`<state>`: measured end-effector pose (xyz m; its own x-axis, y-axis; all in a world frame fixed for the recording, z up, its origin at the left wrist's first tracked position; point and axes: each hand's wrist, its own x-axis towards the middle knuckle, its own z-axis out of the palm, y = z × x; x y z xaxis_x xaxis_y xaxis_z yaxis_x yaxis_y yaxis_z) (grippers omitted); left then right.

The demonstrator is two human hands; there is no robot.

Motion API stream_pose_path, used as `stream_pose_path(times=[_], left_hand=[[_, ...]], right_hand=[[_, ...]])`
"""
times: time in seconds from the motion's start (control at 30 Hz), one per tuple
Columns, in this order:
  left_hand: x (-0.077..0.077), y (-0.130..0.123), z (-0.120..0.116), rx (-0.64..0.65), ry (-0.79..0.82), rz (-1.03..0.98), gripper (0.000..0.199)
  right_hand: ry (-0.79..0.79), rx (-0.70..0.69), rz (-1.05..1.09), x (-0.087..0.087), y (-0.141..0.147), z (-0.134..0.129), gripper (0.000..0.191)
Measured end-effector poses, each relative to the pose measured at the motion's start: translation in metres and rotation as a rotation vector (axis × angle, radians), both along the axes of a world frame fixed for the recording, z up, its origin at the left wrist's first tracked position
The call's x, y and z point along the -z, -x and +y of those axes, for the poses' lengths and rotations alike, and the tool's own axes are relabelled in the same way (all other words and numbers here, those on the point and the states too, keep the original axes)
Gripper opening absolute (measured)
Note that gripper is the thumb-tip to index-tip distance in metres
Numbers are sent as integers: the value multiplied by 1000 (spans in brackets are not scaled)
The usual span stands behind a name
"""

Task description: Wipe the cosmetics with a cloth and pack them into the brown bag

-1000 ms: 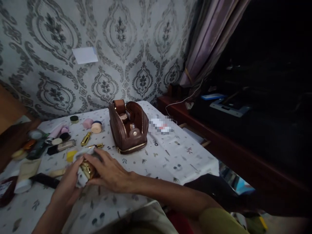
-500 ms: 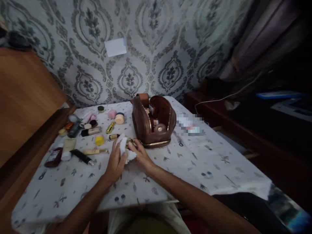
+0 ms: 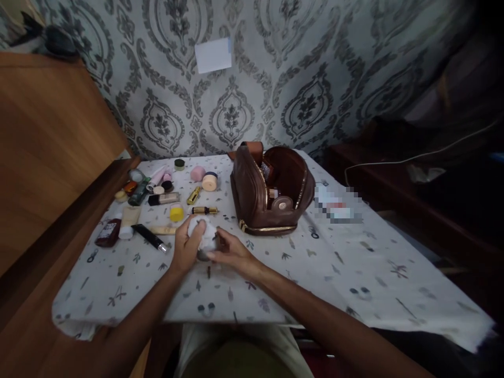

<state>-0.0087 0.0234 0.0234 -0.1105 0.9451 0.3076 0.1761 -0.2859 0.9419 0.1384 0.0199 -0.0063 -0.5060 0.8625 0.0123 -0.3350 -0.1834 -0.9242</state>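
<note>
Over the near part of the table, my left hand (image 3: 187, 245) is closed on a crumpled white cloth (image 3: 205, 228), thumb pressed on top. My right hand (image 3: 234, 251) pinches a small glassy container (image 3: 203, 254) that the cloth partly wraps; its exact kind is blurred and half covered. Just beyond the fingers lies a small black and gold bottle (image 3: 203, 210). A yellow lid (image 3: 176, 213) is left of it, and a black tube with a silver cap (image 3: 150, 238) lies beside my left hand. Right of my hands stands an unzipped brown leather bag (image 3: 252, 197) with some items inside.
More cosmetics crowd the table's left side: a dark red bottle (image 3: 108, 232), a cream tube (image 3: 129, 220), a foundation bottle (image 3: 164, 198), a gold vial (image 3: 193, 196) and a peach jar (image 3: 210, 181). A wooden panel (image 3: 51, 121) borders the left; a blurred-out packet (image 3: 336, 205) lies right of the bag.
The view has shifted, so everything sits further right. Between my hands the container and cloth have turned, and the cloth now covers more of the container's top.
</note>
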Motion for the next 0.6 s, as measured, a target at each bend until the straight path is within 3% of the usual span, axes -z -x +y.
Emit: stream_pose_path(times=[0.1,0.17,0.33,0.6], left_hand=[[2,6,6,15,99,-115,33],[1,8,7,92,162,-136,35],[-10,8,2,293,190,-50,37],[-2,9,4,228,246,-118,36]], right_hand=[[-145,36,-80,4,2,3,67],[-267,122,-206,6,3,4,72],[-465,283,-612,8,-3,-1,58],[-826,291,-563,15,-4,-3,66]])
